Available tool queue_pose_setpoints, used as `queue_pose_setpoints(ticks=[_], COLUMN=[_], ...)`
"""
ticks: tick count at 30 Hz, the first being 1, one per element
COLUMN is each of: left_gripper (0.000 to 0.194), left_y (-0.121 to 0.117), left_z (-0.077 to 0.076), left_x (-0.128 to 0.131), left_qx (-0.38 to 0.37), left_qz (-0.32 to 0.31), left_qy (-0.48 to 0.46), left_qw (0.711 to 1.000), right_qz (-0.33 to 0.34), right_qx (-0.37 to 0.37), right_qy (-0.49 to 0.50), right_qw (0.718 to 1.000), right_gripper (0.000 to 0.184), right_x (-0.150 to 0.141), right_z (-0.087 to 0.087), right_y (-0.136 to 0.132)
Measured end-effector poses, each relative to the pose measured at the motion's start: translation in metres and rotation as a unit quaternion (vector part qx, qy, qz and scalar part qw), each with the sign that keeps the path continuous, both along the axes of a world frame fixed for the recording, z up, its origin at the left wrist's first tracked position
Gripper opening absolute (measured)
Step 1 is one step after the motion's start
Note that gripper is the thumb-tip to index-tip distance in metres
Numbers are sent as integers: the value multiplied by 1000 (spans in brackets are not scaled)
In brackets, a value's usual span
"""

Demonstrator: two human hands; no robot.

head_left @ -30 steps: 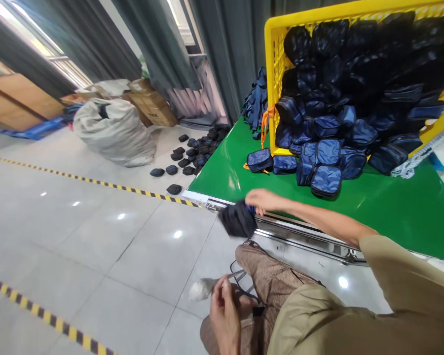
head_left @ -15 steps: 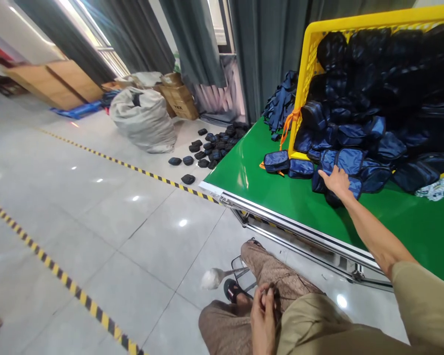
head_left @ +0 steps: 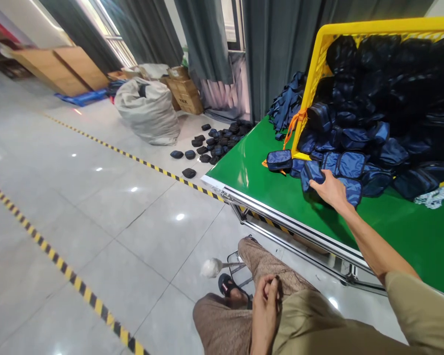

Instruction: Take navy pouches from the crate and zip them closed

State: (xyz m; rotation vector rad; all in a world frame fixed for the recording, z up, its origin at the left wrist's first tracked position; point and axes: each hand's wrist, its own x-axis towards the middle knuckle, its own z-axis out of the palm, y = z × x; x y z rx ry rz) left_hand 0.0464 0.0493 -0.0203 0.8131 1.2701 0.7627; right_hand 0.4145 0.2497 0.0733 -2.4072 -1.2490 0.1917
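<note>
My right hand (head_left: 331, 190) is closed on a small dark blue zip pouch (head_left: 311, 173), thumb on the near side, held just over the green table. More blue pouches (head_left: 351, 163) lie right beside and behind it, spilling from a yellow plastic basket (head_left: 311, 84) tipped on its side. To the left of the held pouch lies another blue pouch (head_left: 279, 160) with orange cord under it. My left hand (head_left: 267, 301) rests on my lap with its fingers curled together; whether anything is inside them is hidden.
The green table (head_left: 251, 170) has a metal front edge near my knees. Dark blue straps (head_left: 286, 106) are heaped at its back. On the floor are scattered pouches (head_left: 225, 140), a large grey-white sack (head_left: 148, 116), cardboard boxes (head_left: 185, 93) and yellow-black tape (head_left: 77, 283).
My right hand has lifted a blue pouch from the pile and shifted it slightly left. My left hand stays on my lap, its fingers curled. The view has shifted a little.
</note>
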Motion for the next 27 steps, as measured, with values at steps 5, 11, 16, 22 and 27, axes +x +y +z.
queue_pose_setpoints(ticks=[5,11,16,22,27], left_gripper=[72,78,40,39,40], left_y=[20,58,65,48,43], left_z=[20,57,60,50,51], left_x=[10,-8,-33,-22,-11], left_qx=[-6,-76,-117,26,71], left_qz=[33,135,219,118,105], left_qy=[-93,-331,-331,-125,-38], left_qw=[995,931,911,985,991], right_qz=[208,484,636,562,385], right_qx=[84,29,-14,-96,-75], right_qy=[240,318,253,246,338], right_qw=[944,815,729,784,856], right_gripper=[69,47,30,29,36], right_x=[-55,-109,-115,-133,-179], right_z=[-6,-23,-42,-42,-25], right_y=[-52,-120,-131,-126,-130])
